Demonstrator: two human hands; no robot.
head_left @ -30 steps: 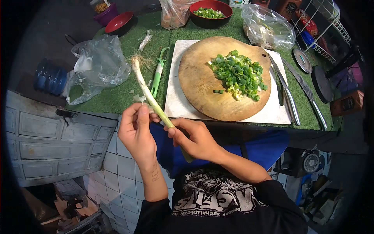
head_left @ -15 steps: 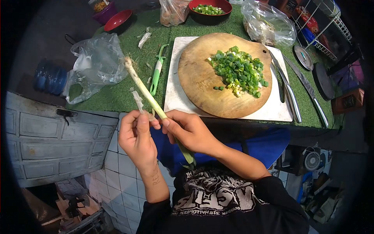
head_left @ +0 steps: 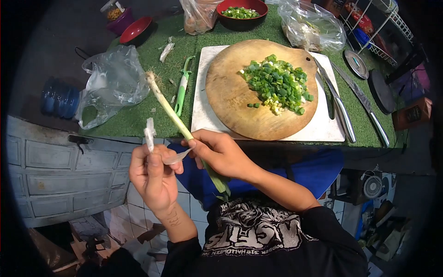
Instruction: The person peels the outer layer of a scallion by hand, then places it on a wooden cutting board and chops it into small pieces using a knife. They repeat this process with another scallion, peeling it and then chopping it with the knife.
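Observation:
A green onion (head_left: 171,113) slants across in front of me, its hairy root end up at the left and its dark green end down by my shirt. My right hand (head_left: 217,151) is closed round its lower stalk. Between thumb and fingers of my left hand (head_left: 154,168) is pinched a thin whitish strip of onion skin (head_left: 149,134). A translucent flap of that skin (head_left: 177,157) stretches from the left fingers to the stalk by my right thumb. Chopped green onion (head_left: 279,83) lies heaped on the round wooden cutting board (head_left: 230,101).
Under the round board is a white board (head_left: 203,120). A green-handled peeler (head_left: 182,92) lies left of it; two knives (head_left: 342,111) (head_left: 369,111) lie at the right. Behind stand a bowl of chopped onion (head_left: 240,21) and plastic bags (head_left: 110,78) (head_left: 314,27). The green table's front edge is before me.
My left hand has moved left and slightly down, away from the stalk, drawing the skin strip out with it. My right hand keeps hold of the green onion. The view has shifted slightly.

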